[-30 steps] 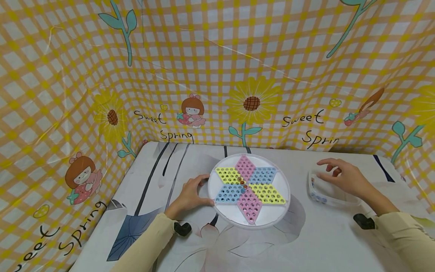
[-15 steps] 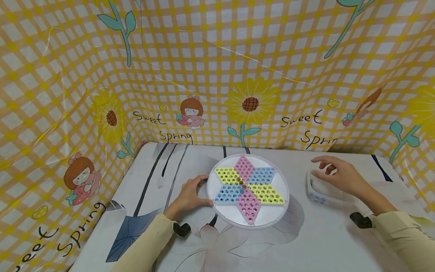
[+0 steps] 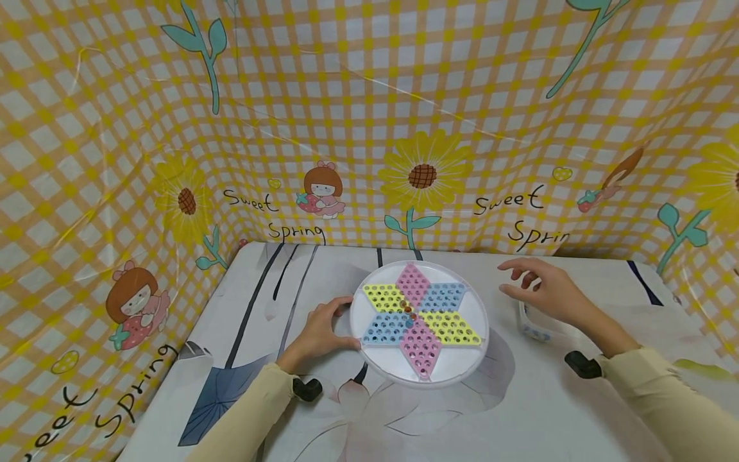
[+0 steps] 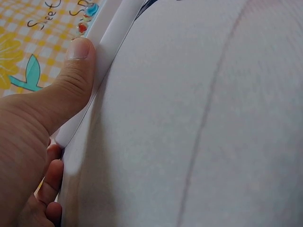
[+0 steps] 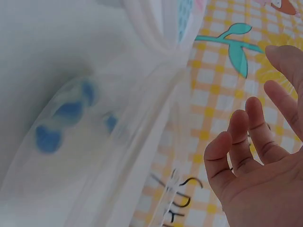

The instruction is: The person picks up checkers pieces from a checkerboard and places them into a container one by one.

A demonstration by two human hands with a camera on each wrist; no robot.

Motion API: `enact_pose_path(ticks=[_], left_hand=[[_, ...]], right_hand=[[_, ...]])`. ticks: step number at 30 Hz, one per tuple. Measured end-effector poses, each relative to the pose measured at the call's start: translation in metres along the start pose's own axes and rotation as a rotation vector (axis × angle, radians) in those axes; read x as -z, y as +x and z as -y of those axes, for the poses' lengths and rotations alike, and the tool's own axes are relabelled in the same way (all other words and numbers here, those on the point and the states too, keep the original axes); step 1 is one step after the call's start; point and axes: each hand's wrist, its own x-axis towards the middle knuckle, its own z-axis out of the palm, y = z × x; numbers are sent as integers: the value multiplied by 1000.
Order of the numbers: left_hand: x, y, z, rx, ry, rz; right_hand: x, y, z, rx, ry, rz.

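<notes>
A round white Chinese checkers board with a pink, yellow and blue star lies on the table. A short line of red-orange and blue marbles sits near its middle. My left hand holds the board's left rim, with the thumb against the edge and the other fingers farther along it. My right hand is above the left end of a clear plastic container, its thumb and index fingertips apart and nothing seen between them. Blue-patterned marbles lie in that container in the right wrist view.
The table has a white floral cover. A yellow checked cloth hangs behind it and along the sides. Black wrist devices sit at both cuffs.
My right hand has moved left from over the container toward the board, its thumb and index finger still apart. My left hand stays on the board's rim.
</notes>
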Motion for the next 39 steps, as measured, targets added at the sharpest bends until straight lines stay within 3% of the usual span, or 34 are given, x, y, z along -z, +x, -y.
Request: enact_pose_path(ticks=[12,25,39], left_hand=[[0,0,1,8,7,8],[2,-1,-2,12,0,7],[3,0,0,-12,-4,9]], right_hand=[[-18,19,25,38,47,22],[-38,32,39,30,111,107],[-67,47,58,102,163,151]])
